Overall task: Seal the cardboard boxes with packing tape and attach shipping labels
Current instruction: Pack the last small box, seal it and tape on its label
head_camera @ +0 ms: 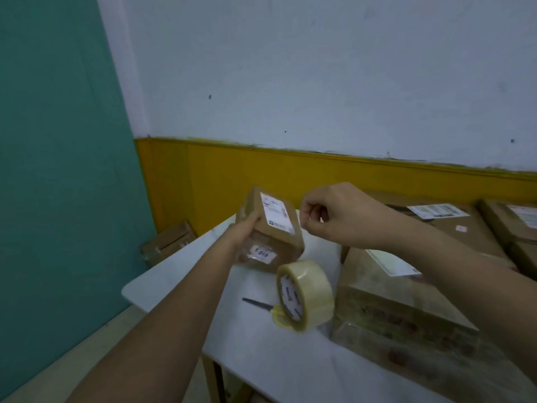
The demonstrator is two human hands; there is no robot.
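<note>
- The left hand point(245, 228) grips a small cardboard box point(271, 231), fingers curled round its left side, and holds it tilted above the far left part of the table point(174, 274).
- The right hand point(328, 216) hovers just beside the box's right edge with fingers curled in and thumb near the fingertips (whether it pinches anything, I cannot tell); it does not clearly touch the box.
- The small box is brown and glossy with clear tape wrapped over it; a white shipping label point(277, 212) covers its upturned face, and a smaller white sticker point(263, 253) with dark digits sits on the face turned toward the camera.
- Its long axis runs from near the person toward the far wall, the labelled face tipped up and to the right.
- A roll of clear packing tape point(303, 295) stands on its edge near the middle of the table, just in front of the held box, its open core facing left.
- Scissors point(261, 305) with a yellow handle lie beside the roll, the dark blades pointing toward the table's left edge.
- A larger taped box point(392, 303) with a white label rests on the table's right part, under the right forearm.
- More labelled boxes point(453, 222) sit at the far right.
</note>
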